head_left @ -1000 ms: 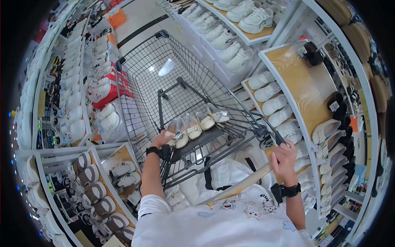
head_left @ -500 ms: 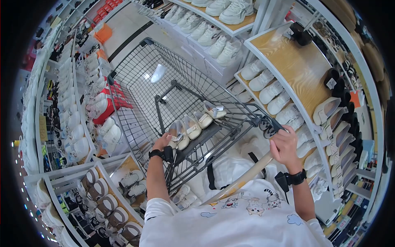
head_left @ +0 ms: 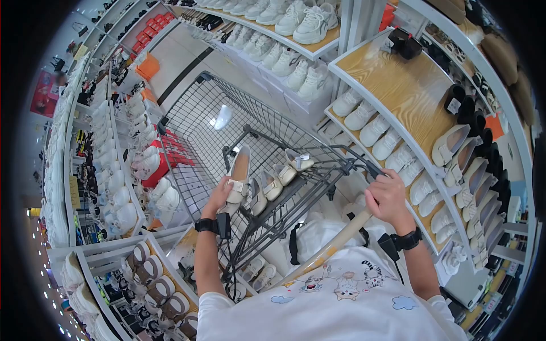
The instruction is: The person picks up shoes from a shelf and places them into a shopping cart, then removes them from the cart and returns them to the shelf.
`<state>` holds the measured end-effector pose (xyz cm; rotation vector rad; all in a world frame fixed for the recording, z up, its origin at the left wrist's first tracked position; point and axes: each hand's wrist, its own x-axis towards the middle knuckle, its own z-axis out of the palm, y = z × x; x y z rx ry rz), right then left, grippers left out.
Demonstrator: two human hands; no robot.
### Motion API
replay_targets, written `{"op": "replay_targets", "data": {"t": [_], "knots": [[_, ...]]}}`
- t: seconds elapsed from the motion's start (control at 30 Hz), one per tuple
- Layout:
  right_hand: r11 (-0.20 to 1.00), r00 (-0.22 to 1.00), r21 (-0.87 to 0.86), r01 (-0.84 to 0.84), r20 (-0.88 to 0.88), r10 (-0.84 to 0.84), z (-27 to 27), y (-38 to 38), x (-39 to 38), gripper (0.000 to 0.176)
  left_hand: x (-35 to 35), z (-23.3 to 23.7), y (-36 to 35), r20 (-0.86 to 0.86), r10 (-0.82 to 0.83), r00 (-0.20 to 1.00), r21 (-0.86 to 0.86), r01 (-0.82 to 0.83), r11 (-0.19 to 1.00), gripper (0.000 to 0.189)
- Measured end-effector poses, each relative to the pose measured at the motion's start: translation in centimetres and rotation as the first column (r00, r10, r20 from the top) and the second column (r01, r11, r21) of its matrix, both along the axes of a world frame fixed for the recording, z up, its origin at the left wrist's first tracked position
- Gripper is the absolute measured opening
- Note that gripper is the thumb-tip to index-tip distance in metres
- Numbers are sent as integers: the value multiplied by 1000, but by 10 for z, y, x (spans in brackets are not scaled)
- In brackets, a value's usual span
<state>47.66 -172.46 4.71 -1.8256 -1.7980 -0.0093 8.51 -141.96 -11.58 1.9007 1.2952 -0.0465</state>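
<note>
A grey wire shopping cart [head_left: 199, 131] stands before me, its child-seat part nearest my body. My left hand [head_left: 219, 196] grips a cream flat shoe [head_left: 239, 173], which is tilted with its open side showing a tan insole. Beside it, several more cream flats [head_left: 272, 183] stand in a row on the dark seat panel of the cart. Around the tan handle bar at its right end, the fingers of my right hand [head_left: 387, 196] are closed. Both wrists wear black bands with small black boxes.
White sneakers [head_left: 372, 131] line shelves at the right, under a wooden shelf top [head_left: 398, 79] with cream flats and black shoes. More shoe shelves [head_left: 116, 187] run along the left. Slippers [head_left: 153, 278] fill a rack at the lower left. An orange box [head_left: 148, 66] is near the aisle.
The cream shoe in my left hand has been raised above the row and tilted upward. The cart sits slightly lower in view, and my right hand stays on the handle.
</note>
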Motion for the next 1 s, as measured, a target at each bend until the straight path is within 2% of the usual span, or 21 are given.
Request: {"op": "replay_targets", "data": {"t": [0.1, 0.17, 0.2, 0.27, 0.37, 0.4, 0.43, 0.47, 0.5, 0.57, 0.6, 0.77, 0.83, 0.93, 1.0], "knots": [[1000, 1000, 21, 0, -15, 0, 2, 0, 0, 20, 23, 55, -1, 59, -13, 998, 62, 9, 998, 36], [1000, 1000, 25, -2, -21, 2, 3, -1, -2, 21, 40, 102, -16, 213, -30, 977, 98, 9, 995, 36], [1000, 999, 1, 6, -32, -6, 3, -2, -2, 22, 48, 124, -24, 253, -69, 965, 170, 25, 985, 39], [1000, 999, -16, 11, -35, -12, 8, -3, -5, 24, 63, 166, -46, 291, -86, 953, 204, 26, 979, 41], [993, 990, -85, 84, -109, -93, 24, -3, -18, 23, 86, 215, -80, 394, -100, 914, 224, 10, 974, 46], [994, 967, -77, 72, -237, -89, 31, -2, -25, 22, 92, 229, -90, 459, -121, 880, 201, 30, 979, 47], [996, 929, -69, 62, -362, -83, 39, -1, -31, 20, 98, 239, -99, 522, -140, 841, 179, 52, 982, 48], [998, 928, -66, 7, -372, -31, 48, 0, -36, 17, 106, 245, -108, 573, -159, 804, 252, 11, 968, 52], [998, 930, -67, 10, -367, -34, 59, 2, -42, 17, 113, 252, -117, 577, -160, 801, 251, 13, 968, 52], [991, 829, 20, -133, -546, 122, 79, 6, -53, 16, 126, 268, -135, 639, -248, 728, 322, 39, 946, 55], [986, 820, 50, -162, -549, 163, 84, 6, -57, 16, 133, 278, -143, 644, -263, 719, 332, 47, 942, 59], [979, 819, 178, -97, -544, 180, 121, 7, -75, 18, 155, 299, -169, 659, -393, 641, 461, 69, 885, 64], [981, 814, 180, -65, -559, 157, 130, 6, -76, 21, 158, 302, -174, 572, -486, 660, 604, 62, 795, 65], [980, 781, 198, -3, -611, 126, 134, 5, -79, 24, 167, 304, -181, 603, -519, 605, 628, 41, 777, 66], [978, 750, 207, 29, -652, 116, 135, 3, -79, 25, 168, 306, -184, 569, -550, 611, 664, 53, 745, 66]]}}
